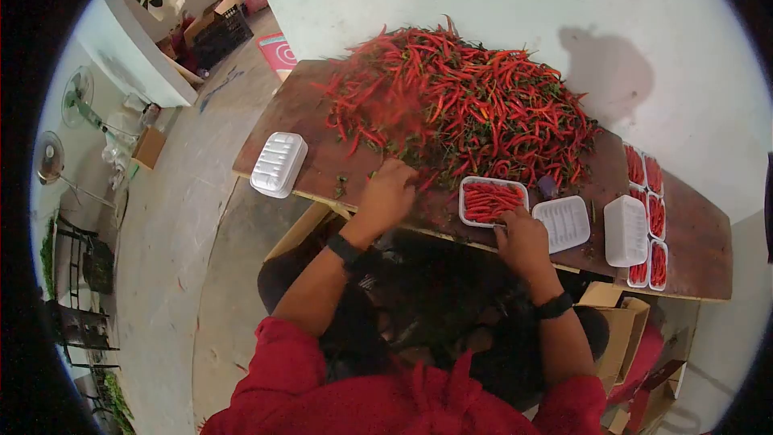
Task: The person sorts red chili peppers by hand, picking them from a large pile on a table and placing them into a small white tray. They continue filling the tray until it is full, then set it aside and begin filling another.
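My left hand [387, 197] is at the near edge of a big heap of red chili peppers [491, 101]. Its fingers are curled in, and what they hold, if anything, is hidden. My right hand [525, 240] is closed over the near right corner of a white plastic tray [461, 208], with the thumb outside the rim and fingertips inside. Red chilies [489, 200] lie lengthwise in this tray. Just right of it lies another white tray [564, 224] with no chilies in it.
Upside-down white trays form stacks at the left [279, 164] and right [626, 232] of the brown table [692, 234]. Filled chili trays [657, 216] stand in rows beyond the right stack. Cardboard boxes [620, 330] sit below. A white wall [684, 72] borders the far side.
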{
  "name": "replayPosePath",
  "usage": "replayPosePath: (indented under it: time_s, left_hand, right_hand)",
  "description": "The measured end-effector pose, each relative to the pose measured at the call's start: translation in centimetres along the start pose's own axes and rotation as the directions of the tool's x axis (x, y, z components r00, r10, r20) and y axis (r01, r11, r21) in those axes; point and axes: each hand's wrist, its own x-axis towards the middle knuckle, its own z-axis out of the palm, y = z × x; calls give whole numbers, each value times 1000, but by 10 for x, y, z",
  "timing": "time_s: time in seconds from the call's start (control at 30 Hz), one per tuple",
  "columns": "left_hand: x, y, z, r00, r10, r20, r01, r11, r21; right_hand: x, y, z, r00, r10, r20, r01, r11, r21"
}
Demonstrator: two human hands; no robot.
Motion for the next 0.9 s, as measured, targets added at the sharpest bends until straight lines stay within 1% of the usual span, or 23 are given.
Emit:
replayPosePath:
  time_s: [0.07, 0.1, 0.17, 0.2, 0.27, 0.3, 0.37, 0.4, 0.43, 0.47, 0.5, 0.53, 0.57, 0.6, 0.63, 0.67, 0.7, 0.73, 0.77, 0.8, 0.83, 0.87, 0.9]
  left_hand:
    - [2, 4, 2, 998, 38, 48, -45, 988, 147]
    - [2, 5, 6, 998, 37, 48, -44, 988, 147]
    - [0, 5, 13, 995, 95, 16, -95, 936, 340]
    - [1, 6, 13, 995, 95, 15, -95, 936, 338]
    - [3, 9, 13, 984, -19, 177, -68, 879, 471]
    - [4, 9, 15, 984, -17, 179, -70, 880, 469]
    - [5, 9, 15, 985, -125, 118, 66, 908, 415]
    - [5, 12, 12, 985, -124, 121, 63, 907, 415]
    - [5, 14, 7, 994, -99, 47, 75, 928, 366]
    - [5, 17, 2, 997, -76, -26, 81, 946, 314]
    - [5, 20, -2, 997, -73, -18, 75, 946, 314]
    - [5, 22, -6, 998, -67, -20, 70, 963, 261]
    - [7, 26, -8, 998, -60, -21, 63, 976, 207]
    - [6, 32, -10, 999, -52, -10, 53, 977, 205]
    - [3, 39, -10, 997, -64, 51, 56, 988, 142]
    - [0, 44, -10, 991, -72, 114, 64, 995, 80]
    - [-4, 49, -7, 990, -63, 126, 54, 995, 79]
    - [-7, 54, -3, 978, 5, 208, 1, 1000, -25]
    - [-12, 60, 1, 957, 78, 281, -41, 990, -133]
    - [-15, 72, 1, 937, 70, 343, -31, 992, -118]
    - [-17, 74, 4, 934, 75, 349, -34, 992, -122]
    - [-19, 74, 7, 926, 90, 366, -13, 978, -207]
    - [-20, 75, 8, 918, 104, 382, 12, 957, -289]
  right_hand:
    - [-1, -2, 0, 1000, 1, -2, -1, 1000, 23]
    - [-1, -2, 0, 1000, -3, -1, 3, 999, 33]
    - [-3, -3, 1, 1000, -8, 1, 8, 999, 42]
    - [-3, -2, 2, 999, -35, -14, 35, 999, 41]
    - [-4, -1, 2, 998, -60, -29, 61, 997, 37]
    - [-4, -1, 1, 996, -80, -44, 81, 996, 41]
    - [-5, -1, 1, 994, -96, -58, 98, 994, 47]
    - [-5, -1, 1, 991, -95, -93, 103, 991, 84]
    - [-5, -1, 2, 987, -91, -129, 107, 987, 120]
    - [-5, -2, 2, 988, -84, -130, 100, 987, 122]
    - [-5, -5, 1, 988, -82, -134, 109, 972, 207]
    - [-4, -8, 0, 987, -77, -139, 115, 950, 290]
    - [-3, -11, -1, 988, -65, -141, 104, 951, 291]
    - [-3, -15, -2, 994, -31, -107, 72, 911, 407]
    - [-3, -17, -2, 997, -1, -71, 37, 856, 516]
    - [-3, -17, 2, 997, 13, -75, 27, 856, 516]
    - [-2, -17, 8, 998, 23, -67, 21, 805, 593]
    - [-1, -17, 11, 998, 32, -59, 15, 748, 664]
    - [-2, -17, 12, 997, 44, -60, 7, 748, 664]
    - [-2, -19, 9, 993, 97, 59, -108, 647, 755]
    - [-3, -21, 6, 974, 131, 184, -226, 528, 819]
    - [-4, -22, 0, 973, 140, 185, -231, 526, 819]
    - [-6, -25, -6, 953, 167, 252, -299, 408, 863]
